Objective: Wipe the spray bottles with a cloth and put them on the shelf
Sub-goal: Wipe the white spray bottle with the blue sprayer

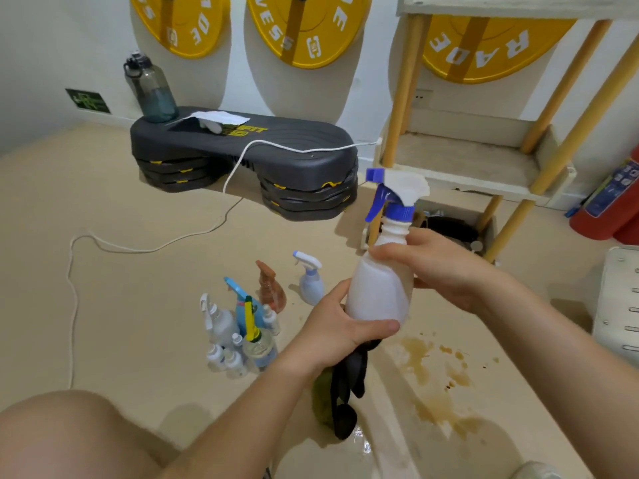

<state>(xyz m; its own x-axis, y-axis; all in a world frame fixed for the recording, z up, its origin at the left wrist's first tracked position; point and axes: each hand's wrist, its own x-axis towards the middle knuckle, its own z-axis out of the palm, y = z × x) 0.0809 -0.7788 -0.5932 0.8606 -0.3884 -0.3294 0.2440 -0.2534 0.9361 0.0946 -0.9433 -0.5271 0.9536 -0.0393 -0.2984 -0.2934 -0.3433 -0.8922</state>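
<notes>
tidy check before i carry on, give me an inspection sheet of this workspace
surface: beige floor, brown stains at lower right
job's things: white spray bottle held roughly upright; dark cloth hanging under it; cluster of spray bottles on the floor; shelf at right, no bottles seen on it
clutter: grey step platform with a water jug and white rag on it
hands: left hand grips the dark cloth at the bottle's base; right hand grips its upper body
cables: white cable over the step platform and across the floor
surroundings: yellow weight plates on wall, red fire extinguisher far right
</notes>
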